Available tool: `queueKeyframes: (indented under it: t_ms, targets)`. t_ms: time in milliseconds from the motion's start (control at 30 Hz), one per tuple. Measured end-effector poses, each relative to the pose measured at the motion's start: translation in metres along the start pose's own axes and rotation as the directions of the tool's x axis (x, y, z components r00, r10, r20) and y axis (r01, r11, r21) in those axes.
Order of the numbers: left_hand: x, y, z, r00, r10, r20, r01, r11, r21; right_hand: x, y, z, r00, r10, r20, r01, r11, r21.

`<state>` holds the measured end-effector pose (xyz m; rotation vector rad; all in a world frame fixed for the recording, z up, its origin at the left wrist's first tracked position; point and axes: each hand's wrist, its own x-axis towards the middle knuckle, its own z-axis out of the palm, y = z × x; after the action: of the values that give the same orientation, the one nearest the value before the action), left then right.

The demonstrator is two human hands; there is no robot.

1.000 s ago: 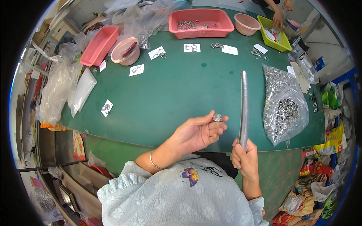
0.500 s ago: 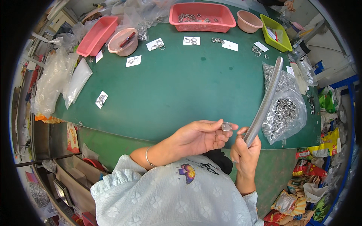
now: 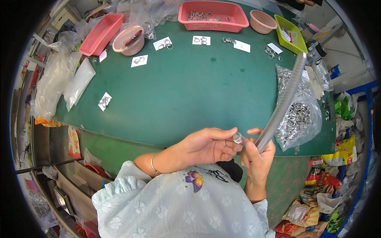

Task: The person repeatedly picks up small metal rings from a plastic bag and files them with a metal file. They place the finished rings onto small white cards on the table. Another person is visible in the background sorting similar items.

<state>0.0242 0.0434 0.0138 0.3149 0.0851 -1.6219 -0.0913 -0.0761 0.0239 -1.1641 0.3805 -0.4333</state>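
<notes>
Pinching a small metal ring (image 3: pixel 237 138) in my left hand (image 3: pixel 206 146), I bring it beside the long corrugated metal tube (image 3: pixel 282 102), gripped near its lower end by my right hand (image 3: pixel 258 156), above the green table (image 3: pixel 186 87).

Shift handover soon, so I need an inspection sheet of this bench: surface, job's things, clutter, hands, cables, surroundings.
Surface: green table, mostly bare in the middle.
Job's things: ribbed metal hose held tilted; small metal ring at its lower end.
Clutter: clear bag of rings, red basket, pink bowl, paper cards with rings.
Hands: left hand pinches the ring; right hand grips the hose.
Cables: nothing seen.
Surroundings: plastic bags at left, packets on the floor at right.
</notes>
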Motion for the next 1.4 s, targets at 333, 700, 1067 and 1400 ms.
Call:
queueKeyframes:
  t_ms: [333,700,1067,1400]
  targets:
    - [0.002,-0.005,-0.001,0.998,-0.044,0.038,0.042,0.998,0.038,-0.004,-0.003,-0.003,0.993,0.113,0.022,-0.112,0.994,-0.018]
    - [0.0,-0.005,-0.003,0.993,-0.022,0.115,0.022,1.0,0.009,-0.004,-0.002,-0.001,0.994,0.088,0.072,-0.092,0.994,0.065]
    - [0.001,-0.004,0.001,1.0,-0.005,-0.008,0.006,0.993,0.12,-0.001,0.002,-0.004,0.989,0.118,0.091,-0.125,0.989,0.078]
    - [0.006,-0.002,0.001,0.997,-0.027,0.071,0.014,0.985,0.173,-0.004,0.001,-0.001,0.995,0.091,0.041,-0.096,0.982,0.162]
